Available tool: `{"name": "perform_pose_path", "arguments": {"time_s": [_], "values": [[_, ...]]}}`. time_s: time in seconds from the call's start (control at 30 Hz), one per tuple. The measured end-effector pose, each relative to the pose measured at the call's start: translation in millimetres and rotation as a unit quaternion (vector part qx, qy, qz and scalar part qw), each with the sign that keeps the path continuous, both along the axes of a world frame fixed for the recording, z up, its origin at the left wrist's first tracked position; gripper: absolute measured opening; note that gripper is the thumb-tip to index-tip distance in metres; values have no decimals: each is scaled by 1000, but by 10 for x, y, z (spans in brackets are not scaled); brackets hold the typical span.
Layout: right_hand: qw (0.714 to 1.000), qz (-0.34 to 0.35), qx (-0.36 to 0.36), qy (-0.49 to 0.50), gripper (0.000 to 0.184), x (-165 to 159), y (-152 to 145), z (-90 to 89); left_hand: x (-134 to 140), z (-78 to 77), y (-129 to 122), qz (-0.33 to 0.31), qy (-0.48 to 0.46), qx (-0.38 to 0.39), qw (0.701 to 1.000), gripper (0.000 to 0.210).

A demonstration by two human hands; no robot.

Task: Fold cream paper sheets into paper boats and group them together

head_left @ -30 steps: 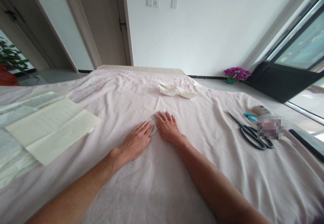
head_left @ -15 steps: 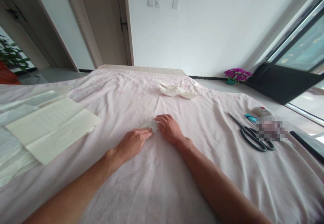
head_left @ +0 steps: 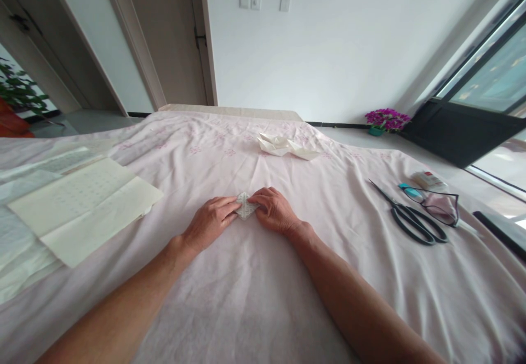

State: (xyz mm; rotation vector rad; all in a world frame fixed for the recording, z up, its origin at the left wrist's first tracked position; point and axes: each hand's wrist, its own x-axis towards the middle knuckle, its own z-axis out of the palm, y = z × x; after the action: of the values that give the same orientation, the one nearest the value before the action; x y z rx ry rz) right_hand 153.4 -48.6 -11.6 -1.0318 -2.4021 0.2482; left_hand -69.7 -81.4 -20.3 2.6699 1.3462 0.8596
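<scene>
A small folded piece of printed paper [head_left: 245, 208], roughly diamond-shaped, lies on the pale pink cloth [head_left: 246, 298] between my hands. My left hand [head_left: 211, 219] grips its left side, with the fingertips on the paper's edge. On the other side my right hand [head_left: 274, 209] pinches the right part of the paper, its fingers bent over it. Parts of the paper are hidden under the fingers. Farther back stands a folded paper boat shape [head_left: 283, 147] in cream paper.
At the left lie large cream sheets with faint writing [head_left: 90, 199]. To the right are black-handled scissors [head_left: 411, 219], eyeglasses [head_left: 446, 210], a turquoise item [head_left: 411, 192] and a small whitish packet [head_left: 429, 180]. A dark-edged object [head_left: 499, 238] lies at the far right.
My left hand has shifted slightly up and its fingers now lie at the paper's left edge. The paper now shows as a more compact diamond. My right hand's fingers have bent inward over it.
</scene>
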Motion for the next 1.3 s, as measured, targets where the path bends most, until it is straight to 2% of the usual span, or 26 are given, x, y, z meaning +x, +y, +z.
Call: {"name": "perform_pose_path", "arguments": {"time_s": [0.17, 0.5, 0.73, 0.83, 0.93, 1.1, 1.3], "values": [[1000, 1, 6, -5, 43, -3, 8, -10, 11, -13, 11, -1, -9, 11, 1000, 30], [1000, -2, -1, 4, 40, 1, 18, -22, 18, -39, 68, 19, -48, -15, 999, 27], [999, -23, -10, 24, 14, -10, 34, -19, 12, -28, 107, 34, -81, -39, 995, 17], [998, -53, -16, 11, 8, -30, 36, -7, 15, -24, 134, 63, -87, -42, 993, 12], [996, -90, -18, -12, 10, -67, 23, 20, 16, -25, 156, 103, -73, -43, 991, 12], [987, -149, -16, -51, 19, -148, -15, 60, 41, 15, 154, 177, -3, -51, 983, 12], [977, -198, -28, -72, 21, -192, -27, 44, 122, 108, 105, 231, 77, -41, 969, 16]]}}
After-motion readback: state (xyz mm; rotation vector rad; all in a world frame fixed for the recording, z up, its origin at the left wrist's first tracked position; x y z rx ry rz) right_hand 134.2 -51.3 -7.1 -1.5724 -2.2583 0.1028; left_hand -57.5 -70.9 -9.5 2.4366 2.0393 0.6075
